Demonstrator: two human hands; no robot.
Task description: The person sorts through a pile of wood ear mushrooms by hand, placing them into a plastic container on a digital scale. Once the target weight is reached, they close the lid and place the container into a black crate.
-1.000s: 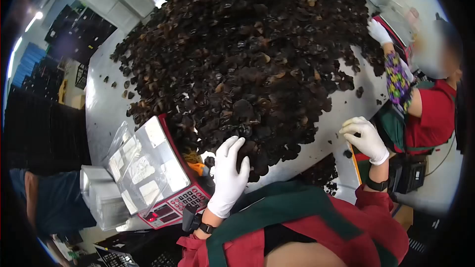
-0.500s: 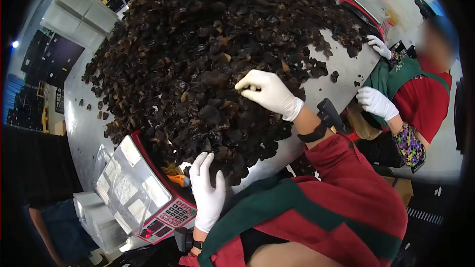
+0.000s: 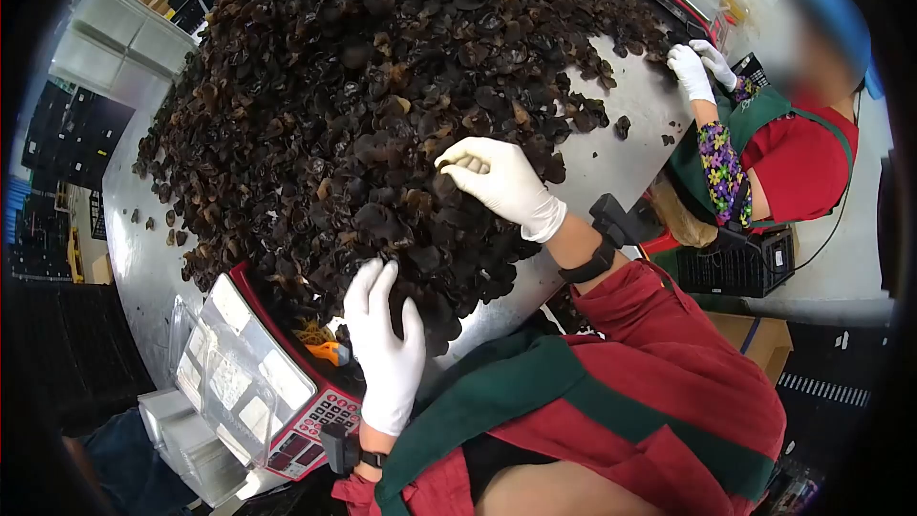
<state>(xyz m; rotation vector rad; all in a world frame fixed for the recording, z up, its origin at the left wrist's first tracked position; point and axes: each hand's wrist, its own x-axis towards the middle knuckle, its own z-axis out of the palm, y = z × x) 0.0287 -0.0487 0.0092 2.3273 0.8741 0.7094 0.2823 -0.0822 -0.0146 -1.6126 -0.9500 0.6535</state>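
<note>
Right hand (image 3: 501,182) pinches dried mushrooms (image 3: 382,86) at the heap's 4 o'clock; left hand (image 3: 384,349) lies spread at 6; probably light, brittle, best scooped loosely

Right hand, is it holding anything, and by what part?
The right hand pinches among the dried mushrooms at its fingertips; whether it grips one cannot be told.

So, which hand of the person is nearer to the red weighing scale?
Left. The left hand rests on the mushroom pile's edge, right beside the red scale. The right hand lies farther up the pile.
</note>
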